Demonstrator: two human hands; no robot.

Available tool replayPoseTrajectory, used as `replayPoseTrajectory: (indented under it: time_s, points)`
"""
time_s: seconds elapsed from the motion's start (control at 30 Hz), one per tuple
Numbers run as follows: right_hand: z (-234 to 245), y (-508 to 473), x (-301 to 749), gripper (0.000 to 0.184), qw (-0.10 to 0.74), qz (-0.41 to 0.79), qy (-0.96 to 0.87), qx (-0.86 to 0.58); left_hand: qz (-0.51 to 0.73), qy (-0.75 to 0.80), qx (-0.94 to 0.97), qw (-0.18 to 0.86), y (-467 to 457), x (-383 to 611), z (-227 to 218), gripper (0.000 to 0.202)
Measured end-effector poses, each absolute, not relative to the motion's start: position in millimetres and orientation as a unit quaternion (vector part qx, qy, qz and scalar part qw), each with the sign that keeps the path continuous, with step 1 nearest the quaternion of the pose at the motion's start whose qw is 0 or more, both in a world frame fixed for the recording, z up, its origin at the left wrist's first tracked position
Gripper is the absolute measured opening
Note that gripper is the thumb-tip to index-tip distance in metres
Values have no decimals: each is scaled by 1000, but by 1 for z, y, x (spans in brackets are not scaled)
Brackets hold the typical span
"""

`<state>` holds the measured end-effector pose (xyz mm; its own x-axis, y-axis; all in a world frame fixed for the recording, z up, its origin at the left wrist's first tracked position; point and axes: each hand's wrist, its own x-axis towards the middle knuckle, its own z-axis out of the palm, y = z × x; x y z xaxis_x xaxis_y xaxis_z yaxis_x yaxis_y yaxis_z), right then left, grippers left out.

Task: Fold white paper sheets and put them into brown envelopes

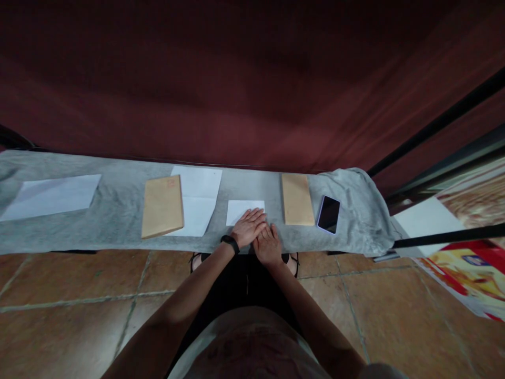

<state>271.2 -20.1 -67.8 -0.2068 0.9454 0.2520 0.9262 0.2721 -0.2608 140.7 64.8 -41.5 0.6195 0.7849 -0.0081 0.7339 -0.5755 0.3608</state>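
A small white rectangle of paper [239, 210], possibly folded, lies on the grey cloth cover [252, 181]. My left hand [248, 227], with a black band at the wrist, rests flat on the paper's lower right part, its fingers stretched out to the right. Just below and to the right, my right hand [269, 246] lies flat with the fingers pointing forward. The fingertips of the left hand meet or overlap those of the right. Neither hand grips anything. The paper's lower right corner is hidden under the hands.
Left of the paper, a brown envelope [161, 208] overlaps a creased white sheet [201, 200]; another sheet [59, 197] lies farther left. To the right are a second brown envelope [298, 200] and a phone [329, 215]. Dark red fabric [236, 105] rises behind.
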Motion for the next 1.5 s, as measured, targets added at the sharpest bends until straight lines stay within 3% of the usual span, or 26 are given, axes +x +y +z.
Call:
replayPoseTrajectory:
  time_s: [0.77,1.5]
  points:
    - [-61,-18,269,48,194,25,-769,-608,65,437,890,113,125,151,-56,60]
    - [-61,10,272,50,160,52,-802,-574,77,409,908,51,35,80,-55,56]
